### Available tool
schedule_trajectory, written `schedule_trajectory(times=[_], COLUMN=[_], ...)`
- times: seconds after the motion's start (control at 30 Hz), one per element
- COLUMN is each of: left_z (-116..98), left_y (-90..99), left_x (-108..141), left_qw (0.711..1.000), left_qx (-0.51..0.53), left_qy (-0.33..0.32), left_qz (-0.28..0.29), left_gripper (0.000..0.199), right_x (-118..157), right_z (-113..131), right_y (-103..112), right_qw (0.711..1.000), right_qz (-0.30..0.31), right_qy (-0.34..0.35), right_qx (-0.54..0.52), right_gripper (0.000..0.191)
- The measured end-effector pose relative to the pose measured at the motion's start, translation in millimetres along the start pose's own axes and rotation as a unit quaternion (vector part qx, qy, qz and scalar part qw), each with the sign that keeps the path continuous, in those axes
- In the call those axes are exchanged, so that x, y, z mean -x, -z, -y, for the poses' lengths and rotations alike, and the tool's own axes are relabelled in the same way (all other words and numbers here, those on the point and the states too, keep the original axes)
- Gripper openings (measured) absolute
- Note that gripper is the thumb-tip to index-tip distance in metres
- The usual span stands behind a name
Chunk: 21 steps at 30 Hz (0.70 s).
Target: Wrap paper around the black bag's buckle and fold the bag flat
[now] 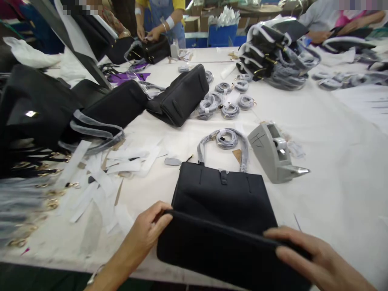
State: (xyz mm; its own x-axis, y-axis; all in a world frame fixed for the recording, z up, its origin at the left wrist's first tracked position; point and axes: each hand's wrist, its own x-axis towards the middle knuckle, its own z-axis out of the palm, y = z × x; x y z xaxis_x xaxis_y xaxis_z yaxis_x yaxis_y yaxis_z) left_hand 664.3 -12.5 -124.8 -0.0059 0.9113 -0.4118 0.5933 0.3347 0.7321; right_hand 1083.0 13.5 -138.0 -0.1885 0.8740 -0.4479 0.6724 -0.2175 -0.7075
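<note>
A black handbag [224,198] lies on the white table in front of me, its plastic-wrapped handle [201,150] pointing away. My left hand [153,222] pinches the left corner of the bag's near edge between thumb and fingers. On the right, my right hand [303,252] grips the same raised edge, thumb on the near side and fingers beyond it. The dark near panel [218,250] hangs toward me below this edge. A wrapped coiled strap [226,138] rests inside the loop of the handle. Whatever is inside the bag is hidden.
A grey tape dispenser [269,153] stands right of the bag. Paper strips [133,159] and metal clasps litter the left side. More black bags [182,95], coiled straps [229,110] and a bag pile [273,56] lie farther back. Co-workers' hands [153,34] work across the table.
</note>
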Motion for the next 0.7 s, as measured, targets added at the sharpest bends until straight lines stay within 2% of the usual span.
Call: schedule_trajectory(times=[0.07, 0.1, 0.17, 0.23, 0.3, 0.33, 0.4, 0.47, 0.53, 0.6, 0.7], left_z=[4, 5, 4, 1, -2, -3, -3, -2, -1, 0, 2], left_y=[-21.6, -30.5, -42.7, -46.9, -44.5, -41.8, -35.7, -30.6, -27.8, -26.8, -29.1], left_x=[-12, -18, -27, -31, -32, -31, -31, -33, -35, -36, -36], left_qw=[0.996, 0.990, 0.972, 0.958, 0.957, 0.963, 0.975, 0.985, 0.990, 0.994, 0.995], left_qx=[-0.055, -0.093, -0.165, -0.199, -0.196, -0.184, -0.150, -0.113, -0.073, -0.026, 0.089], left_qy=[-0.010, -0.007, -0.004, -0.008, -0.002, 0.007, 0.028, 0.035, 0.026, 0.017, 0.008], left_qz=[-0.075, -0.108, -0.165, -0.206, -0.212, -0.198, -0.158, -0.130, -0.118, -0.101, -0.050], left_gripper=[0.032, 0.029, 0.026, 0.026, 0.034, 0.036, 0.038, 0.042, 0.045, 0.043, 0.035], right_x=[-23, -32, -45, -46, -37, -30, -14, -2, 4, 4, 4], right_z=[10, 12, 14, 18, 28, 35, 50, 61, 66, 68, 68], right_y=[-23, -32, -43, -47, -53, -59, -80, -111, -142, -165, -182], right_qw=[0.991, 0.976, 0.931, 0.870, 0.819, 0.804, 0.797, 0.808, 0.828, 0.848, 0.863], right_qz=[-0.122, -0.191, -0.285, -0.340, -0.369, -0.373, -0.345, -0.272, -0.198, -0.159, -0.144], right_qy=[0.045, 0.087, 0.192, 0.274, 0.321, 0.341, 0.382, 0.403, 0.375, 0.323, 0.273], right_qx=[0.030, 0.048, 0.126, 0.231, 0.300, 0.311, 0.314, 0.332, 0.367, 0.388, 0.399], right_gripper=[0.046, 0.044, 0.041, 0.035, 0.028, 0.025, 0.026, 0.044, 0.083, 0.110, 0.112])
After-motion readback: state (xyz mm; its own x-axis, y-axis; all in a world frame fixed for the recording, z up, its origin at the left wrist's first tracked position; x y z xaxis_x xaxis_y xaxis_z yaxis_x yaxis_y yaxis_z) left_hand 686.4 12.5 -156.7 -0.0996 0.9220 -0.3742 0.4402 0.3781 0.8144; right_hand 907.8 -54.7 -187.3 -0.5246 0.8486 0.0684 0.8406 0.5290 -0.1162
